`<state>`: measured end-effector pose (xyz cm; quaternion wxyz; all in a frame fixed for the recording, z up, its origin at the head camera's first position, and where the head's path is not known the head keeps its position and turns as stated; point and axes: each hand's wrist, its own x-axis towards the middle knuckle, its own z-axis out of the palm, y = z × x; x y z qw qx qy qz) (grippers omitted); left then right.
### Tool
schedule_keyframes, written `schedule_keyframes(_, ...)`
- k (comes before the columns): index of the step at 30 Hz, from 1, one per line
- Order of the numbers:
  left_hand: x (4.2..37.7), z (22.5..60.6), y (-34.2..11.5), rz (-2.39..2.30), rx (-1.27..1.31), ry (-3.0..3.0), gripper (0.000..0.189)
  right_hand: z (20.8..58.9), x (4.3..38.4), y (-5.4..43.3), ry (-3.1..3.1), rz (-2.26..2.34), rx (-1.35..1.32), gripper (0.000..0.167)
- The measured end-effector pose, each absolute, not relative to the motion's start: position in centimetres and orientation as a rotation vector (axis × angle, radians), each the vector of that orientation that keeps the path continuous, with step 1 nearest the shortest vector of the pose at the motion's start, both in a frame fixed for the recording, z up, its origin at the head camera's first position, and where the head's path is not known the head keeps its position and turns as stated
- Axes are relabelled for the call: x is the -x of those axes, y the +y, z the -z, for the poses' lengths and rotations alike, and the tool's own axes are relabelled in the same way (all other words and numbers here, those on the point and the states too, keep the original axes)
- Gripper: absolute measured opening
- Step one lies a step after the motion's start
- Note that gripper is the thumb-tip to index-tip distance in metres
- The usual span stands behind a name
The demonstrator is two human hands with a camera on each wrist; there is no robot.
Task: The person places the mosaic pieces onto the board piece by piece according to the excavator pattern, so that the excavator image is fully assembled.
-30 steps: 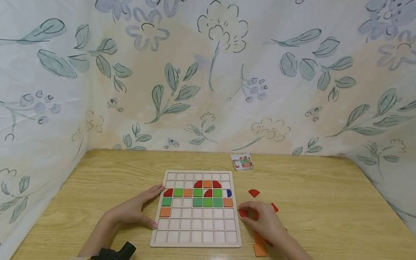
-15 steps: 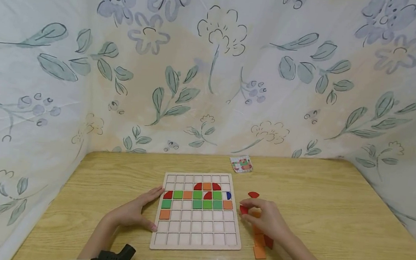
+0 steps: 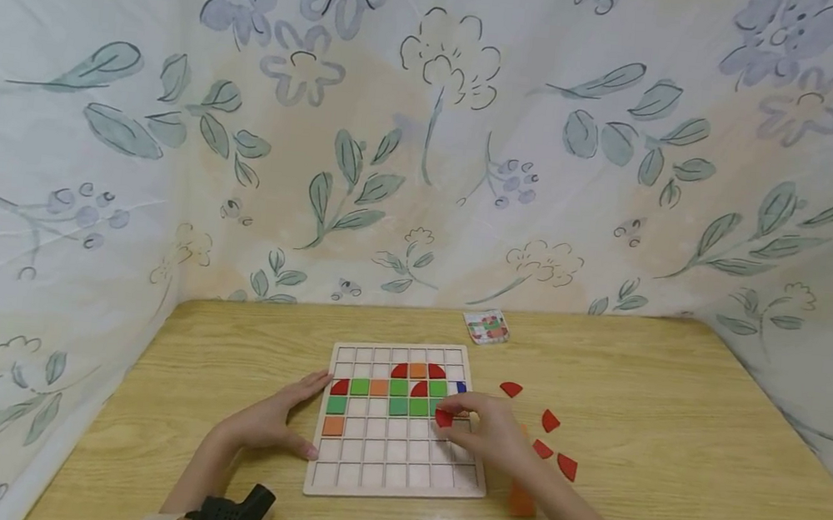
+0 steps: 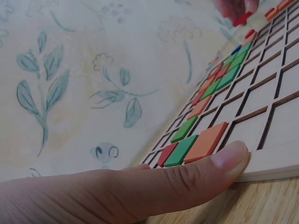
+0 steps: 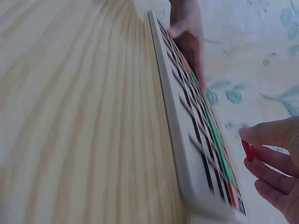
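A wooden grid board (image 3: 395,480) lies on the table, with green, orange and red tiles set in its upper cells and a partly covered blue-and-white one at the right. My left hand (image 3: 267,417) rests along the board's left edge, fingers and thumb spread; in the left wrist view the thumb (image 4: 231,156) lies on the rim. Between thumb and fingertips my right hand (image 3: 494,431) pinches a red quarter-circle tile (image 3: 444,419) over the right part of the board. Seen from the right wrist, that red tile (image 5: 247,150) is held on edge, above the board's surface.
Several loose red quarter-circle tiles (image 3: 550,421) lie right of the board. Orange square tiles (image 3: 522,503) sit partly under the right forearm. A small printed pattern card (image 3: 486,326) lies behind the board. A floral cloth (image 3: 425,169) hangs behind the table.
My right hand has moved left from beside the board to over its right columns, carrying the red tile. More loose red tiles are uncovered. The left hand stays in place.
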<state>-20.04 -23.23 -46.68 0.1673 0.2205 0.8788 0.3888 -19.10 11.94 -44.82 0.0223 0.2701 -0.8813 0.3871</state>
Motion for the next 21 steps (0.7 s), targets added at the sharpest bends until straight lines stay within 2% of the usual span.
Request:
schedule_keyframes(11, 20.7, 47.0, -23.4, -1.098, -0.655, 2.505, 0.106, 45.0, 19.1, 6.1, -2.695, -1.378, -1.031, 0.026)
schedule_keyframes(21, 20.9, 46.7, -23.6, -1.093, -0.642, 2.500, 0.106, 44.9, 19.1, 2.7, -2.652, -1.403, -1.148, 0.027)
